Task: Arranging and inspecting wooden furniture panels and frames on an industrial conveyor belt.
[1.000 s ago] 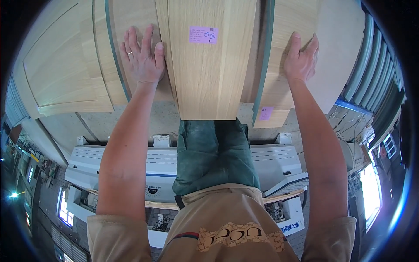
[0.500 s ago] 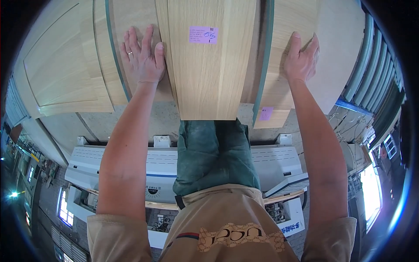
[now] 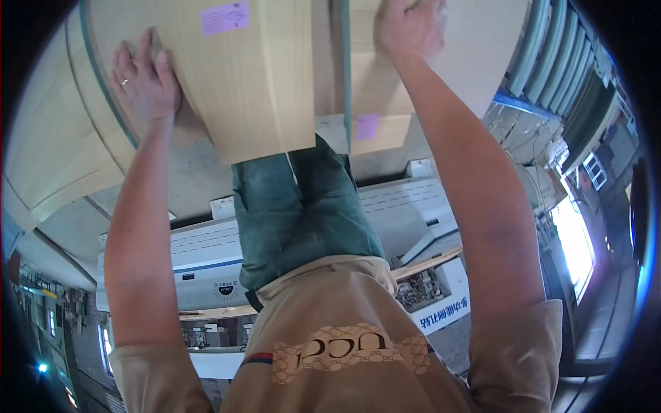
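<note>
A long light wood panel with a purple label lies before me, over my green trousers. My left hand rests flat on the stack at that panel's left edge, fingers spread, a ring on one finger. My right hand lies flat on a second light panel to the right, which has a teal edge strip and a purple sticker. Its fingertips run out of the picture at the top. Neither hand is seen closing around anything.
More pale panels are stacked at the left. A white machine with a blue stripe stands beneath the panels on a concrete floor. Green and blue racks rise at the right, near a bright window.
The panels and both hands sit higher and further right in the picture than before. Both hands stay flat on the wood.
</note>
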`<state>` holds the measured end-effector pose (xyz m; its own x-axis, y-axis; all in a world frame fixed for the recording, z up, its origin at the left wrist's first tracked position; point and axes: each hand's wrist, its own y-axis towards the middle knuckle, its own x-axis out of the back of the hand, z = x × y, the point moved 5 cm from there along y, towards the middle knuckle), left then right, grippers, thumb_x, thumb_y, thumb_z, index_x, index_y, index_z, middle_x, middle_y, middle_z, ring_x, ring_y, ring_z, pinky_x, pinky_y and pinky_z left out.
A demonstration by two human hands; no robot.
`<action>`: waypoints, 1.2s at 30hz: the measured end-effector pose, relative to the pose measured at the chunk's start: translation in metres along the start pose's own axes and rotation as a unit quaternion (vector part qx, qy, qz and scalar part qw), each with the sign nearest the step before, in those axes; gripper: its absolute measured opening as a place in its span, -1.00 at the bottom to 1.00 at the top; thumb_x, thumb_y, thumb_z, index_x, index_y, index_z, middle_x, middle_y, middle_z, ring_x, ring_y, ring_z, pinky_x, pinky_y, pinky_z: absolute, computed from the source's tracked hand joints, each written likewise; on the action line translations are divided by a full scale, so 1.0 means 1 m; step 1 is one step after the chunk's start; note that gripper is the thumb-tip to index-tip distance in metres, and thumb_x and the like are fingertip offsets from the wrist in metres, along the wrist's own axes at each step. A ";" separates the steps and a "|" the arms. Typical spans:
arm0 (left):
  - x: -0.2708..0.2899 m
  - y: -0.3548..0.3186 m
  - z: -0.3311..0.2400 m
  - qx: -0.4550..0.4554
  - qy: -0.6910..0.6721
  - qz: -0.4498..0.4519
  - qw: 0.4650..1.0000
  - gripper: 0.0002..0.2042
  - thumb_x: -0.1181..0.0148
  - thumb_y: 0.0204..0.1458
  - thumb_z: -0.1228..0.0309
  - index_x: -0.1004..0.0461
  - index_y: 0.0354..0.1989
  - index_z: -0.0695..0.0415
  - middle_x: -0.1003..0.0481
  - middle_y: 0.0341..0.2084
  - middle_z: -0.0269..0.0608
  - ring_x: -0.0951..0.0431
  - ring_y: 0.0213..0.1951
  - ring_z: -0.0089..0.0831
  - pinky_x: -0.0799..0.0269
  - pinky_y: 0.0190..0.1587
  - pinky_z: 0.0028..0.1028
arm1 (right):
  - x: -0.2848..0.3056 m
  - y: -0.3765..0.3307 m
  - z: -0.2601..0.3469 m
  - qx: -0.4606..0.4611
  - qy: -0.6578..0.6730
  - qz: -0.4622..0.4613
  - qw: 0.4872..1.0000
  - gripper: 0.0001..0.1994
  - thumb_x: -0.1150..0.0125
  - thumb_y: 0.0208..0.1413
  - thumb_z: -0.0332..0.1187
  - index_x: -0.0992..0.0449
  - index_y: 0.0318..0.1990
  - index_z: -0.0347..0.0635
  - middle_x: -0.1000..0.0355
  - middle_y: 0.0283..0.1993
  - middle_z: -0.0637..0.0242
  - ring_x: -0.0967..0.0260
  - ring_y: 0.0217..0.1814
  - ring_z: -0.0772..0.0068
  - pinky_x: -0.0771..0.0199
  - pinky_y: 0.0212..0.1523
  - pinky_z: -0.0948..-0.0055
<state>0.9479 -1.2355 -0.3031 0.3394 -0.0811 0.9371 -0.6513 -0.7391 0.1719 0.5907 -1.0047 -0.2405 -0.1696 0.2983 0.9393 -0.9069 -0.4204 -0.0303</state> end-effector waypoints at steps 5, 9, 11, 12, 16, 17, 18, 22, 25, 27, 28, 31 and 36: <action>-0.010 -0.006 -0.007 0.035 -0.025 0.009 0.999 -0.38 0.20 0.40 -0.25 -0.34 0.52 -0.33 -0.16 0.55 0.07 -0.03 0.60 -0.04 0.22 0.60 0.10 | 0.005 0.000 -0.002 -0.001 0.024 0.000 1.000 -0.23 -0.07 0.37 0.14 -0.21 0.51 -0.27 -0.29 0.45 -0.24 -0.24 0.49 -0.30 -0.25 0.46 -0.12; -0.007 -0.001 -0.006 0.019 -0.023 -0.015 0.999 -0.39 0.20 0.39 -0.25 -0.37 0.50 -0.32 -0.22 0.52 0.07 -0.08 0.59 -0.02 0.22 0.60 0.09 | 0.005 0.000 0.000 0.018 0.015 -0.008 1.000 -0.22 -0.05 0.39 0.13 -0.20 0.50 -0.34 -0.29 0.45 -0.26 -0.24 0.49 -0.31 -0.24 0.47 -0.12; -0.009 -0.002 -0.006 0.016 -0.017 -0.021 1.000 -0.40 0.18 0.40 -0.23 -0.38 0.50 -0.31 -0.23 0.51 0.08 -0.09 0.58 0.00 0.21 0.59 0.09 | 0.003 0.001 0.001 0.028 0.018 -0.016 0.999 -0.22 -0.04 0.40 0.13 -0.20 0.50 -0.35 -0.29 0.45 -0.27 -0.23 0.49 -0.31 -0.24 0.47 -0.12; -0.009 -0.003 -0.004 0.013 -0.014 -0.021 1.000 -0.41 0.17 0.40 -0.22 -0.39 0.49 -0.31 -0.25 0.50 0.09 -0.11 0.57 0.01 0.20 0.59 0.09 | 0.004 -0.001 0.002 0.018 0.014 -0.009 1.000 -0.23 -0.04 0.40 0.13 -0.20 0.50 -0.35 -0.29 0.45 -0.27 -0.23 0.50 -0.32 -0.23 0.48 -0.12; -0.008 -0.003 -0.006 0.013 -0.015 -0.034 0.999 -0.43 0.14 0.40 -0.19 -0.41 0.48 -0.30 -0.25 0.49 0.16 -0.12 0.57 0.02 0.20 0.59 0.07 | 0.005 -0.001 0.004 0.014 0.016 0.000 1.000 -0.23 -0.03 0.41 0.13 -0.20 0.50 -0.35 -0.29 0.45 -0.26 -0.22 0.50 -0.32 -0.21 0.49 -0.11; -0.007 -0.004 -0.007 0.022 -0.013 -0.022 0.999 -0.41 0.18 0.41 -0.20 -0.40 0.49 -0.29 -0.23 0.50 0.18 -0.10 0.58 0.04 0.21 0.60 0.06 | 0.006 -0.003 0.006 0.013 0.024 0.003 1.000 -0.23 -0.03 0.41 0.13 -0.20 0.50 -0.35 -0.29 0.45 -0.26 -0.22 0.50 -0.32 -0.21 0.49 -0.11; -0.004 -0.005 -0.007 0.020 -0.006 -0.022 1.000 -0.41 0.18 0.41 -0.20 -0.40 0.49 -0.29 -0.23 0.50 0.18 -0.10 0.58 0.04 0.21 0.60 0.06 | 0.006 -0.004 0.008 0.009 0.019 0.009 1.000 -0.23 -0.03 0.41 0.13 -0.20 0.50 -0.34 -0.29 0.45 -0.26 -0.22 0.50 -0.31 -0.21 0.49 -0.11; -0.005 -0.001 -0.011 0.034 -0.015 0.004 0.999 -0.37 0.26 0.42 -0.24 -0.34 0.54 -0.31 -0.15 0.55 0.14 -0.02 0.61 0.04 0.28 0.62 0.06 | -0.002 0.006 -0.012 -0.008 -0.021 0.023 1.000 -0.05 0.03 0.29 0.41 -0.18 0.55 -0.22 -0.27 0.52 -0.09 -0.19 0.57 -0.18 -0.20 0.52 -0.01; -0.006 -0.001 -0.011 0.043 -0.022 0.009 0.999 -0.38 0.24 0.41 -0.24 -0.33 0.54 -0.31 -0.14 0.56 0.10 -0.01 0.61 0.02 0.29 0.62 0.06 | -0.004 0.006 -0.018 -0.014 -0.017 0.026 0.999 -0.04 0.02 0.28 0.42 -0.18 0.54 -0.25 -0.25 0.53 -0.10 -0.17 0.58 -0.18 -0.19 0.52 -0.01; -0.006 -0.001 -0.010 0.036 -0.019 0.001 0.999 -0.39 0.21 0.41 -0.22 -0.33 0.54 -0.31 -0.15 0.56 0.08 -0.02 0.61 0.02 0.29 0.62 0.06 | -0.006 0.007 -0.015 -0.008 -0.025 0.024 0.999 -0.07 0.05 0.33 0.38 -0.18 0.54 -0.26 -0.24 0.54 -0.11 -0.18 0.58 -0.18 -0.18 0.53 0.00; -0.007 -0.002 -0.010 0.038 -0.026 0.001 0.999 -0.39 0.21 0.41 -0.22 -0.33 0.54 -0.31 -0.15 0.56 0.08 -0.02 0.61 0.02 0.29 0.62 0.06 | -0.006 0.006 -0.014 -0.004 -0.034 0.026 0.999 -0.11 0.08 0.37 0.34 -0.19 0.54 -0.27 -0.23 0.54 -0.11 -0.18 0.58 -0.17 -0.16 0.54 0.00; -0.003 -0.003 -0.004 0.028 -0.011 -0.003 1.000 -0.42 0.16 0.41 -0.18 -0.33 0.54 -0.35 -0.16 0.56 0.08 -0.04 0.60 0.03 0.27 0.61 0.06 | -0.001 0.000 0.004 0.007 0.007 0.002 1.000 -0.24 -0.02 0.41 0.13 -0.20 0.50 -0.33 -0.29 0.46 -0.25 -0.22 0.50 -0.31 -0.21 0.49 -0.09; -0.006 -0.002 -0.009 0.027 -0.022 -0.002 0.999 -0.43 0.16 0.42 -0.17 -0.33 0.53 -0.36 -0.18 0.54 0.10 -0.05 0.60 0.03 0.25 0.61 0.07 | 0.005 0.002 0.004 -0.003 0.008 0.000 1.000 -0.23 -0.03 0.40 0.13 -0.20 0.50 -0.35 -0.28 0.47 -0.26 -0.19 0.53 -0.31 -0.20 0.51 -0.08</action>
<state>0.9412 -1.2278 -0.3060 0.3713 -0.1062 0.9224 -0.6127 -0.7745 0.1574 0.5894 -1.0080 -0.2347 -0.1758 0.3110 0.9340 -0.9091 -0.4154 -0.0328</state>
